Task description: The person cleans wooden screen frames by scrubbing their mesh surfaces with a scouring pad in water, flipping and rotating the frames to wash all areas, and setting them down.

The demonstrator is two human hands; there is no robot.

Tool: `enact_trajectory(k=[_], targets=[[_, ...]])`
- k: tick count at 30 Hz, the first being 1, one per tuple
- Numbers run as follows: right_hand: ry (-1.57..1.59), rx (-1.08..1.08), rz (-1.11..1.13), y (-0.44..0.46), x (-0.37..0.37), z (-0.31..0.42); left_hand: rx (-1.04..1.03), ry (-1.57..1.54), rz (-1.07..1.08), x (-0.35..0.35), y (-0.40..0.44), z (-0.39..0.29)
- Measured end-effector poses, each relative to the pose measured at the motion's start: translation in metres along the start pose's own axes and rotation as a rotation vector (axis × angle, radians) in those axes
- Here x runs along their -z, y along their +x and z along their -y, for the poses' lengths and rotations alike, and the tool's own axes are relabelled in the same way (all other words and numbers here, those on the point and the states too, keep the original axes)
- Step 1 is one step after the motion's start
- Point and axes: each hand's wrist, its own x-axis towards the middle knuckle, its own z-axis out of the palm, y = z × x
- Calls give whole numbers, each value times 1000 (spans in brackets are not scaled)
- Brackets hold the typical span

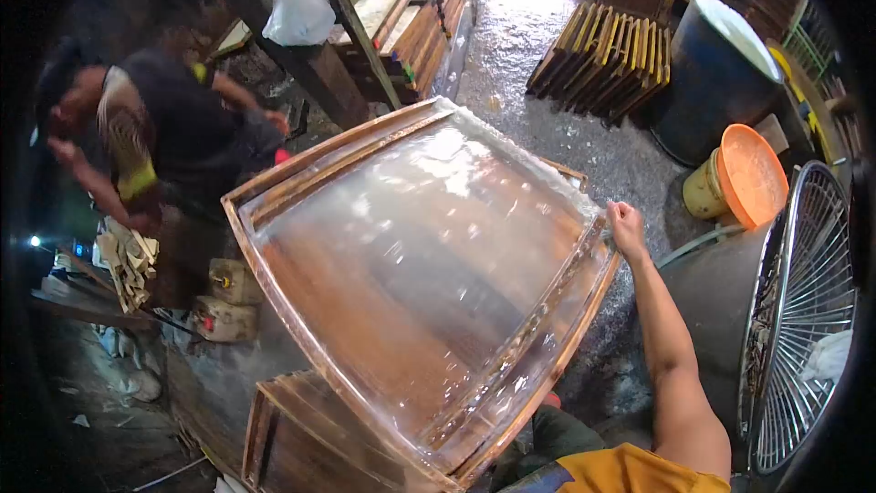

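Note:
A large wooden frame [392, 256] with a wet, glossy translucent sheet or liquid across it fills the middle of the view, tilted. My right hand [625, 226] is closed at the frame's right corner, its fingers curled on the whitish, wet edge. What exactly the fingers pinch there is too small to make out. My left hand does not show. A second wooden frame [310, 429] stands partly hidden below the large one.
A person [173, 128] bends at the left beside two plastic jugs [225, 319]. Stacked frames [604, 59], a dark barrel [716, 82], an orange basin [753, 175] and a metal fan guard [808, 310] stand to the right. A white bag [299, 7] hangs from a beam.

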Motion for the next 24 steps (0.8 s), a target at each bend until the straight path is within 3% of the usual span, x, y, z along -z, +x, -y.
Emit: enact_trajectory(k=[2, 5, 12, 17, 21, 24], targets=[[-3, -42, -8, 6, 0, -7, -53, -13, 36, -14, 2, -10], [236, 7, -26, 14, -9, -28, -109, -23, 73, -37, 2, -29], [83, 7, -37, 13, -4, -19, -245, -53, 86, -64, -11, -57], [27, -25, -16, -6, -3, 5, -220, -57, -6, -26, -50, -29], [-215, -120, 182, -18, 6, 34, -159, -65, -85, 12, -75, 5], [-217, -23, 115, -28, 5, 36, -111, -71, -108, 28, -71, 26]])
